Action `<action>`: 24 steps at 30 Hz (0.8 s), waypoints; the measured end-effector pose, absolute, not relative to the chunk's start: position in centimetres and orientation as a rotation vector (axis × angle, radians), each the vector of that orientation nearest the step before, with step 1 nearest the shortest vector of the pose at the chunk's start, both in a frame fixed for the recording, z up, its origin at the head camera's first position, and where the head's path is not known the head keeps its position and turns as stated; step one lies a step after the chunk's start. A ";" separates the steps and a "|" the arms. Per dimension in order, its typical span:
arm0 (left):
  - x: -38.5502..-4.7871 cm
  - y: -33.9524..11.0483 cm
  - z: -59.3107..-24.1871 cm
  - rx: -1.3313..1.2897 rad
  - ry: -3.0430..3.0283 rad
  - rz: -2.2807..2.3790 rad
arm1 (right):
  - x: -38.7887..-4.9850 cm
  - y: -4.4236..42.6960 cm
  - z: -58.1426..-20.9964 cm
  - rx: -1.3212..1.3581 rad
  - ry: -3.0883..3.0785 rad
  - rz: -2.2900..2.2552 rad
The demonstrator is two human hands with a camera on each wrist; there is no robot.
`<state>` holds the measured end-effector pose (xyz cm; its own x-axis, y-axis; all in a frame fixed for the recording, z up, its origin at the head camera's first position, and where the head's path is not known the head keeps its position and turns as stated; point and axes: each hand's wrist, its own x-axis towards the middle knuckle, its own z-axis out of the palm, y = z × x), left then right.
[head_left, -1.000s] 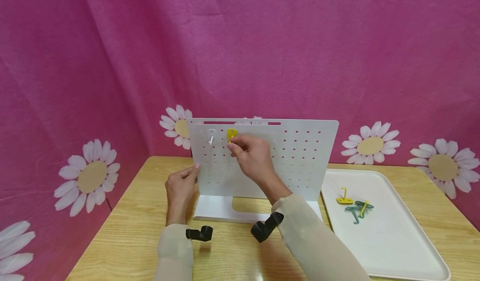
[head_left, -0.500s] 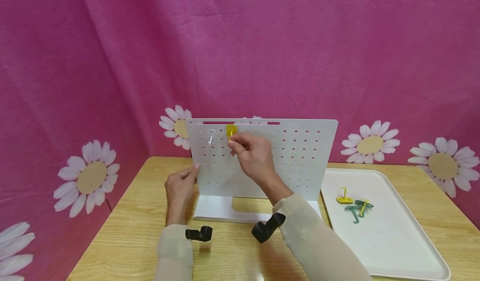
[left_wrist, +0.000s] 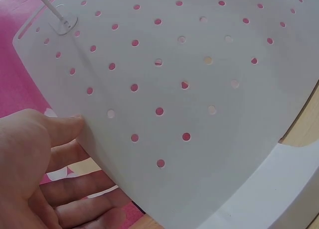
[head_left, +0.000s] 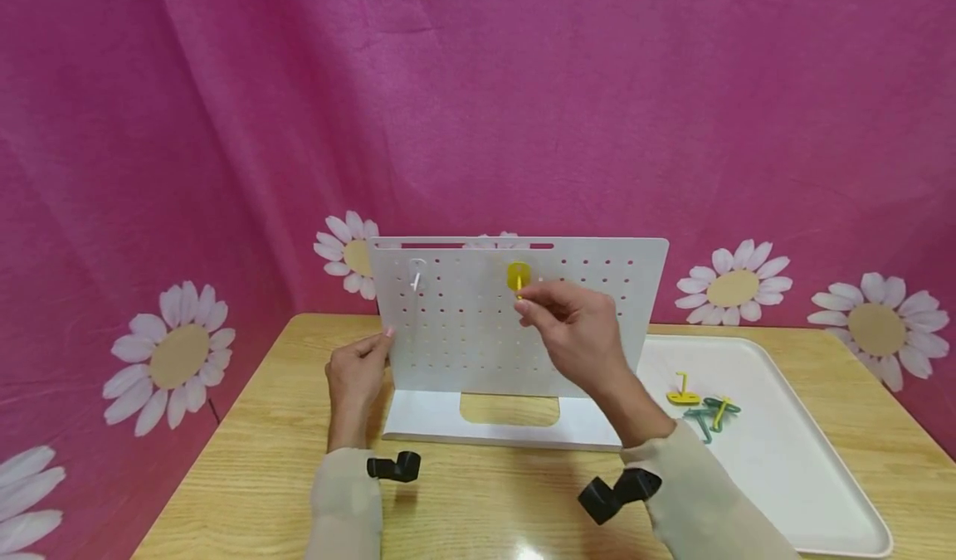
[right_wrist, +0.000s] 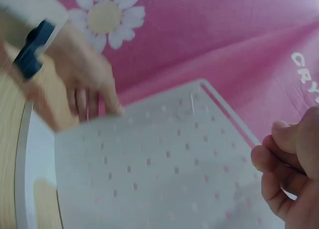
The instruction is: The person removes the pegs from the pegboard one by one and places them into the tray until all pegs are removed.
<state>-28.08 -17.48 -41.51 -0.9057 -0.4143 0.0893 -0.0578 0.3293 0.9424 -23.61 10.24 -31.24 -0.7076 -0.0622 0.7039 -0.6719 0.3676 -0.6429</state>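
A white pegboard (head_left: 478,380) stands upright on its base (head_left: 421,419). My left hand (head_left: 355,377) grips its left edge; in the left wrist view the thumb lies on the front face and the other fingers are behind the edge. My right hand (head_left: 586,332) pinches the stem of a yellow hook (head_left: 519,275) between thumb and forefinger. The hook's oval plate faces the upper middle of the board; whether it touches cannot be told. In the right wrist view the fingers hide this hook. A white hook (head_left: 417,275) sits on the board's upper left.
On the table's right is a white tray (head_left: 769,494). It holds a yellow hook (head_left: 683,397), a second yellow hook (head_left: 719,417) and green hooks (head_left: 702,423) in a small cluster. A pink flowered cloth (head_left: 508,112) hangs behind the wooden table (head_left: 254,460).
My right hand has moved right along the board with the yellow hook, from beside the white hook to the upper middle. The left hand stays at the left edge.
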 end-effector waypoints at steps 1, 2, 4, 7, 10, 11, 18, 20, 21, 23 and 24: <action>-28.1 -17.5 -41.5 0.422 -2.285 -1.600 | -23.3 11.0 -31.5 0.620 -2.067 1.319; -28.1 -17.5 -41.5 0.422 -2.285 -1.601 | -23.1 11.8 -31.8 0.608 -2.084 1.284; -28.1 -17.5 -41.4 0.419 -2.284 -1.601 | -22.6 13.4 -32.5 0.581 -2.113 1.216; -28.1 -17.5 -41.4 0.413 -2.284 -1.598 | -22.0 15.8 -33.6 0.551 -2.162 1.109; -28.1 -17.5 -41.4 0.414 -2.283 -1.591 | -21.4 18.1 -34.8 0.534 -2.193 1.002; -28.1 -17.5 -41.4 0.415 -2.284 -1.591 | -21.2 18.8 -35.2 0.530 -2.200 0.968; -28.1 -17.5 -41.6 0.409 -2.280 -1.603 | -20.5 23.9 -38.2 0.455 -2.306 0.711; -28.1 -17.5 -41.6 0.415 -2.278 -1.617 | -20.3 25.2 -38.9 0.425 -2.385 0.622; -28.1 -17.4 -41.6 0.418 -2.279 -1.618 | -20.1 25.8 -39.3 0.407 -2.428 0.574; -28.1 -17.5 -41.6 0.429 -2.281 -1.623 | -19.9 26.8 -40.0 0.376 -2.522 0.486; -28.1 -17.5 -41.6 0.432 -2.283 -1.622 | -19.8 27.3 -40.3 0.363 -2.562 0.443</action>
